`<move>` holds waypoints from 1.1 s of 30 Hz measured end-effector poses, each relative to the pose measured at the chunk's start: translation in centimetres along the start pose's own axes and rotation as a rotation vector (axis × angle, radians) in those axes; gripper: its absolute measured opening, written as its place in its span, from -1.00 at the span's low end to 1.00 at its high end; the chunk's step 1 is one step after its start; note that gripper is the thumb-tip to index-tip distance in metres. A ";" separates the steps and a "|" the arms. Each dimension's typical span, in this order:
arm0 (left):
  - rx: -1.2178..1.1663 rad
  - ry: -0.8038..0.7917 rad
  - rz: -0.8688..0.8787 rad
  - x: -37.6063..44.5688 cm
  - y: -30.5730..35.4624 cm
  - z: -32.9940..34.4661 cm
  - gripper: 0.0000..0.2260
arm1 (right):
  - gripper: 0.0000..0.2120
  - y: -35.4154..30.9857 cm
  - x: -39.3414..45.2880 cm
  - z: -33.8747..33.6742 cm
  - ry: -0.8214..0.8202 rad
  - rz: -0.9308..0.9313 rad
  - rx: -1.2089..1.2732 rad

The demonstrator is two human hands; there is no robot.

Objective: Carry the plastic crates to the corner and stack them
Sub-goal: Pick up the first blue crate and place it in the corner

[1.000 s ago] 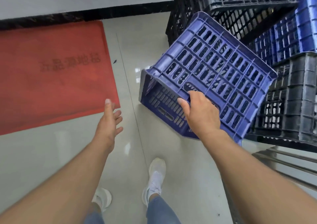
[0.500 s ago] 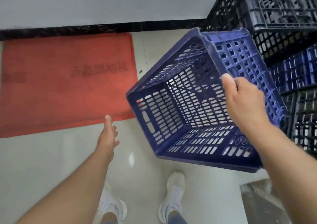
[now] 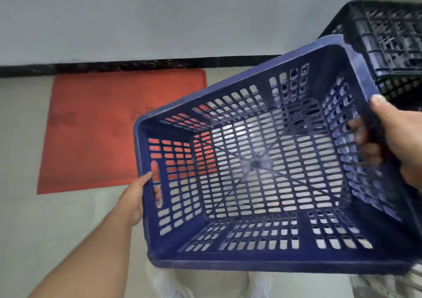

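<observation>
A blue crate (image 3: 262,167) is held above the floor (image 3: 57,224), open side up and tilted. Its left handle slot is gripped by the left hand (image 3: 137,197), its right rim by the right hand (image 3: 397,142). Black crates (image 3: 388,44) are stacked far right, beside a red mat (image 3: 102,126).

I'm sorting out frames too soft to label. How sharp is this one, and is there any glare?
Head view: motion blur smears the right hand and the blue crate rim beside it; the left hand is sharper; the black crate is soft; bright floor reflections show through the crate's base slots; wide-angle bending curves the baseboard.
</observation>
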State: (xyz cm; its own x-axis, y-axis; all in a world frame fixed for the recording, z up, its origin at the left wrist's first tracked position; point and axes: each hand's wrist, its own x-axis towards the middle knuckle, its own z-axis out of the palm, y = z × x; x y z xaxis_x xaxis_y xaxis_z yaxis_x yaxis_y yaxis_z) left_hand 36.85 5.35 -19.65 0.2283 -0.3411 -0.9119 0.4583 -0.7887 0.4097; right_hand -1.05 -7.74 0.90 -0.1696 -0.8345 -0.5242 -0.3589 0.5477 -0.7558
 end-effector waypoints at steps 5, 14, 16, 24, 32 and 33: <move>0.027 -0.034 0.025 -1.1 3.6 -5.8 -0.73 | -0.50 -1.3 -0.3 4.2 0.131 0.027 -0.028; -0.092 0.005 0.042 -5.4 12.4 -17.9 -0.44 | -0.66 -8.1 -0.2 16.3 0.052 0.086 -0.033; -0.118 0.008 0.053 -6.5 14.7 -20.8 -0.48 | -0.70 -10.1 -0.4 19.1 0.022 0.094 -0.021; -0.192 0.208 0.111 -9.5 21.2 -29.8 -0.56 | -0.68 -16.5 -0.2 29.3 -0.120 0.115 -0.098; -0.416 0.381 0.138 -12.1 25.7 -37.8 -0.60 | -0.73 -26.4 2.7 40.9 -0.374 0.147 -0.181; -0.442 0.401 0.138 -12.4 26.1 -38.8 -0.60 | -0.76 -27.6 2.9 42.5 -0.410 0.129 -0.222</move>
State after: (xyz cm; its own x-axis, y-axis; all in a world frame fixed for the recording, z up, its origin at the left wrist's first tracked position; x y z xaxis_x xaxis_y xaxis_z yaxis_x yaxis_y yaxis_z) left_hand 79.34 8.82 3.24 0.5769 -0.1379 -0.8051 0.6951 -0.4347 0.5726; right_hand 47.40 -22.75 3.56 0.1343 -0.6434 -0.7536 -0.5532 0.5823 -0.5957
